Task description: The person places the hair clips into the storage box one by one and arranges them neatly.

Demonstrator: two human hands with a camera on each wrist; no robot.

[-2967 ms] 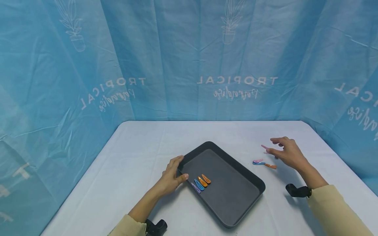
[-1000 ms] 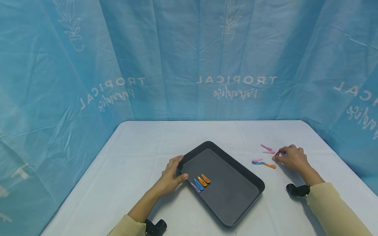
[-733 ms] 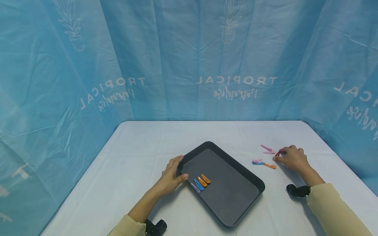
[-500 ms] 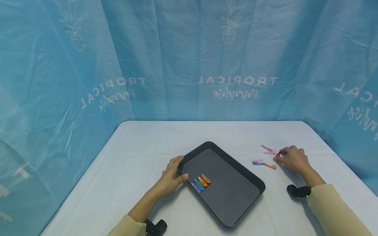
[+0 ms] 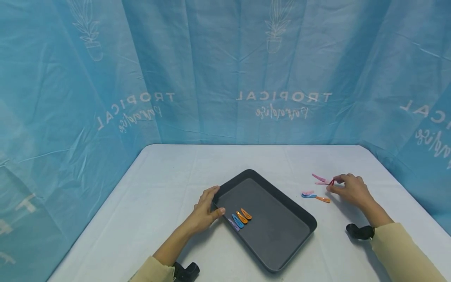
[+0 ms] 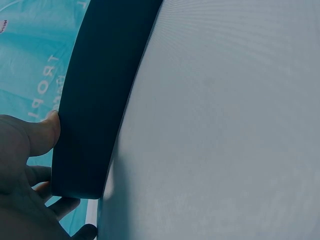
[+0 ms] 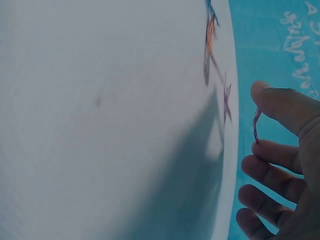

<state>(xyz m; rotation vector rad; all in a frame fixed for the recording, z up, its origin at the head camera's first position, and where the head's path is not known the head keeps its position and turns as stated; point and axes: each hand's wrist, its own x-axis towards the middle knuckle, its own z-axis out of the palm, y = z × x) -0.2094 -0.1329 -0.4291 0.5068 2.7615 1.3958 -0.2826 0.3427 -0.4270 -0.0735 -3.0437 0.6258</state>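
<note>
My left hand (image 5: 203, 211) grips the left corner of a dark grey tray (image 5: 278, 235), thumb on the rim and fingers outside; the left wrist view shows the tray's wall (image 6: 95, 110) beside the thumb. Inside the tray, a purple hair clip (image 5: 233, 225), a blue hair clip (image 5: 237, 221) and two orange hair clips (image 5: 241, 217) lie in a row. To the right, my right hand (image 5: 352, 190) pinches a red hair clip (image 5: 331, 182) between thumb and index finger. The right wrist view has this clip (image 7: 256, 125) spanning the two fingertips, other fingers loosely bent.
Two pink hair clips (image 5: 318, 178) lie on the white-covered table (image 5: 169, 176) just left of my right hand. Nearer me sit another pink clip (image 5: 308, 192), a blue clip (image 5: 308, 196) and an orange clip (image 5: 323, 199), close together. A blue printed curtain (image 5: 211, 70) hangs behind.
My right hand, spread above the clips three seconds ago, has come lower and taken the red hair clip, which now appears slightly raised. The left hand and tray have stayed put.
</note>
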